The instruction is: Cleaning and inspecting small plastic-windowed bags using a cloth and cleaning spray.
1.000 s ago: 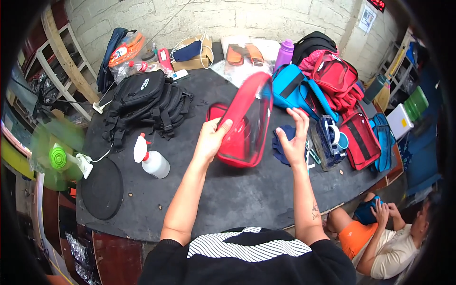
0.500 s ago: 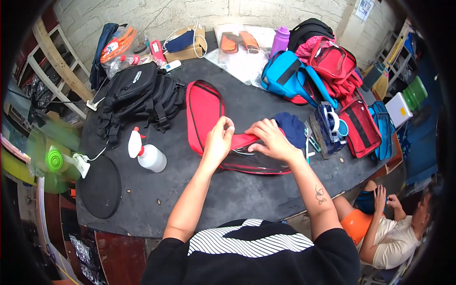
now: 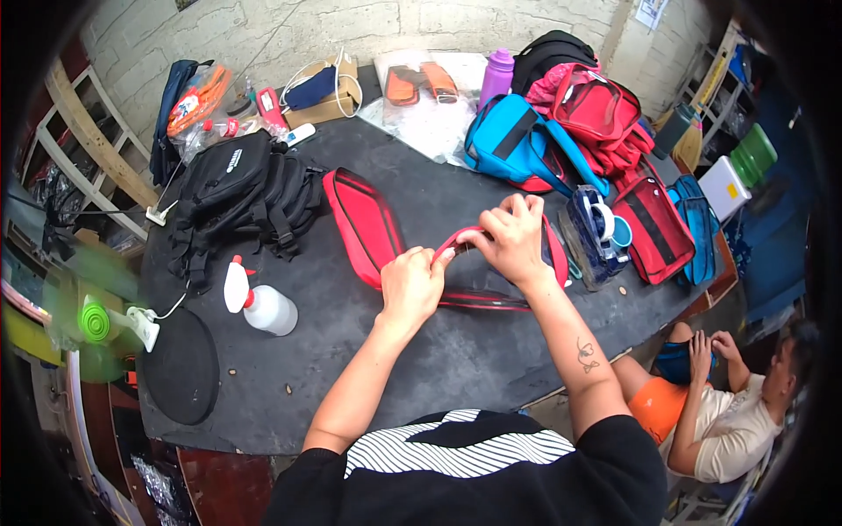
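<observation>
A red pouch-like bag piece with dark zipper trim (image 3: pixel 355 230) lies opened out on the black table in front of me. Its left part stands up like a shallow case, and a dark see-through panel stretches to the right. Along the near red edge, my left hand (image 3: pixel 412 287) is closed with thumb and fingers on the fabric. My right hand (image 3: pixel 516 238) pinches the same edge a little farther right and higher, with its fingers bent over the top. Between the two hands the edge is lifted and curved. My hands cover part of the panel.
A white spray bottle (image 3: pixel 270 311) and a round black disc (image 3: pixel 180 366) are at the left. Black backpacks (image 3: pixel 241 193) lie behind them. Blue and red bags (image 3: pixel 605 114), a purple bottle (image 3: pixel 497 77) and a tape dispenser (image 3: pixel 601 232) stand right. Another person (image 3: pixel 732 412) sits lower right.
My right hand has lifted and turned, raising the red edge. My left hand has moved slightly right and down to grip it. The bag's right end now stands up over the dark blue cloth.
</observation>
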The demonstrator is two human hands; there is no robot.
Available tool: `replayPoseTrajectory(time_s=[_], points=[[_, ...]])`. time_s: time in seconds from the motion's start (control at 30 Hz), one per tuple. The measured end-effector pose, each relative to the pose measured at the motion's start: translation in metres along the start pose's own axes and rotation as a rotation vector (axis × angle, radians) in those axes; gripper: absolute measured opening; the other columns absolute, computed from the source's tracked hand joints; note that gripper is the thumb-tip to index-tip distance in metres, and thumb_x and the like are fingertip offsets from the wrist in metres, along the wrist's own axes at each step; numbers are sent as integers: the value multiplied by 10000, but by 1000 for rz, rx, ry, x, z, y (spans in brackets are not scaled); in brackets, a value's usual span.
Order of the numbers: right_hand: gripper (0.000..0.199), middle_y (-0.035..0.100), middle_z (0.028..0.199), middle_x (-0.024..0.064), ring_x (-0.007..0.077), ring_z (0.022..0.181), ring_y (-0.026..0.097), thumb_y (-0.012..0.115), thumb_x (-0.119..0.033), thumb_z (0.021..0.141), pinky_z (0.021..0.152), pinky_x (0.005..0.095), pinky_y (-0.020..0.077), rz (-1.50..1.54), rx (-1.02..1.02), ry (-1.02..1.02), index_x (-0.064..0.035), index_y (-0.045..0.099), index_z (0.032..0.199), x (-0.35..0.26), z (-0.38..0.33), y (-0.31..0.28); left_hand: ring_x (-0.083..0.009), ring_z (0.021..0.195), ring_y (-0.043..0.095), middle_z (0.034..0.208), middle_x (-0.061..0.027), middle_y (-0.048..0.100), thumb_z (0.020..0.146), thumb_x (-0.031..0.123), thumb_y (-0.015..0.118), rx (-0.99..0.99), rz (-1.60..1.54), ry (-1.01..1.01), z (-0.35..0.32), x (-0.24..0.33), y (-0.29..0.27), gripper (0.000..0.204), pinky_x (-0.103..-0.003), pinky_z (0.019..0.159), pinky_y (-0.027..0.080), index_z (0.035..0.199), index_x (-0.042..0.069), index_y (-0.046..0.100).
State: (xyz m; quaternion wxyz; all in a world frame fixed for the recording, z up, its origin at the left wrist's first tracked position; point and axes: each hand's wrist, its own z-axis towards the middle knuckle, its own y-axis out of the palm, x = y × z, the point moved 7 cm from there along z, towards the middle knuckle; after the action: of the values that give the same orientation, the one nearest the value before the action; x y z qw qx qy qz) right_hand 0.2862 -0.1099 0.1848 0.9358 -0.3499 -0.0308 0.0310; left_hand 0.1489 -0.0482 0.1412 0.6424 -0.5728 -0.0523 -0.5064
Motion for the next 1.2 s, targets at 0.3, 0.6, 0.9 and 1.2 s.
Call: replayPoseTrajectory(time_s=[0.3, 0.6, 0.9, 1.2], points=[[388, 526, 814, 9, 259, 935, 473, 775, -414, 620, 851, 429, 333, -50, 13, 35, -112, 587, 775, 30, 28, -41, -365, 630, 560, 674, -160, 556, 928, 363, 567, -8, -98, -9, 0, 15, -9, 426, -444, 580, 413, 720, -9, 584], [249, 537, 766, 18, 252, 864, 476, 800, -211, 633, 774, 385, 366, -126, 257, 181, -86, 610, 734, 28, 26, -57, -390, 726, 592, 804, -167, 587, 925, 302, 581, 76, -165, 84, -12, 32, 3, 300, -456, 614, 456, 861, 9, 556], [1091, 393, 1423, 141, 275, 1360, 344, 893, -381, 556, 1116, 449, 262, 866, -158, 574, -105, 321, 1443, 98, 9, -30, -133, 898, 468, 926, -20, 454, 897, 114, 644, -36, -676, 231, -6, -37, 21, 255, -239, 847, 362, 1111, 36, 531], [911, 490, 1328, 139, 249, 1257, 458, 855, -269, 679, 1046, 373, 347, 1396, -193, 694, -57, 332, 1393, 112, 10, 35, -128, 891, 481, 926, 3, 491, 810, 127, 729, -237, -831, 173, 9, -48, 13, 362, -251, 844, 376, 1114, 66, 543]])
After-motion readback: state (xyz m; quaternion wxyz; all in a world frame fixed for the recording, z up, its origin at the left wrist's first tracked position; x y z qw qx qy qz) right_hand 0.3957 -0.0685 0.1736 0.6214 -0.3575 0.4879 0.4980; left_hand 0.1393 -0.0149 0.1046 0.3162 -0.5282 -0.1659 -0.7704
